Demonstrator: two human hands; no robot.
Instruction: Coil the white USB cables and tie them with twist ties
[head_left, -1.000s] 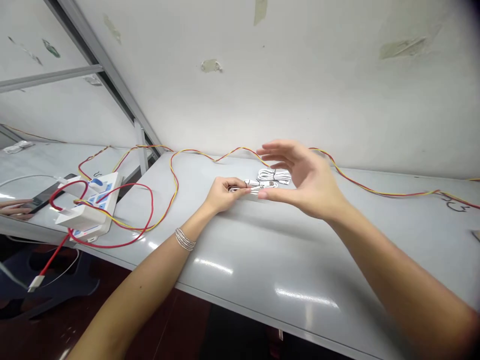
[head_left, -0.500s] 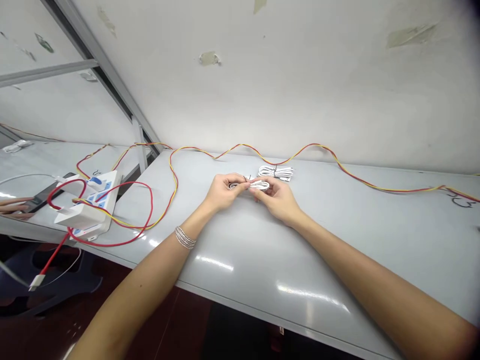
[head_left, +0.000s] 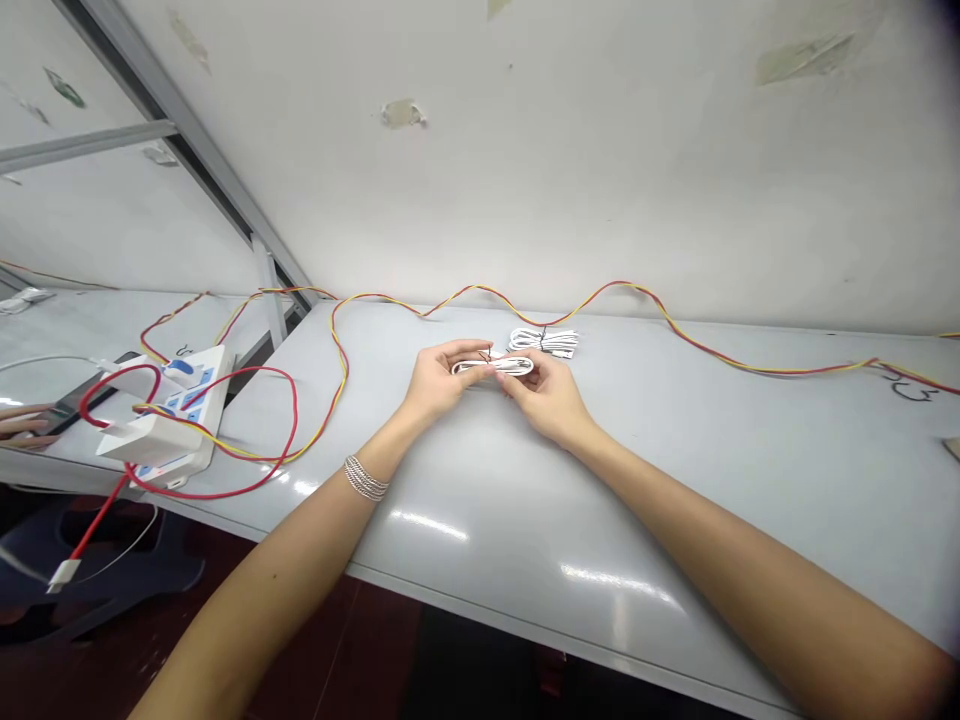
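Note:
Between my two hands is a coiled white cable [head_left: 513, 367] with a dark twist tie [head_left: 489, 350] standing up at its middle. My left hand [head_left: 441, 378] pinches the coil's left end, thumb in front and fingers behind. On the other end, my right hand [head_left: 549, 395] closes thumb and fingers around the coil. Just behind my right hand lies another coiled white cable [head_left: 544, 342] on the grey table [head_left: 480, 480], bound at its middle with a dark tie. My fingers hide parts of the held coil.
A white power strip [head_left: 196, 420] with plugged-in adapters and looping red cable stands at the left. A red-and-yellow wire [head_left: 675, 335] winds along the wall's foot. At the far left, another person's hand [head_left: 22, 425] touches a dark phone [head_left: 82, 405].
The view has shifted slightly, so most things sit a little further left. Both hands still hold the coiled cable, whose strands now show more openly between the fingers.

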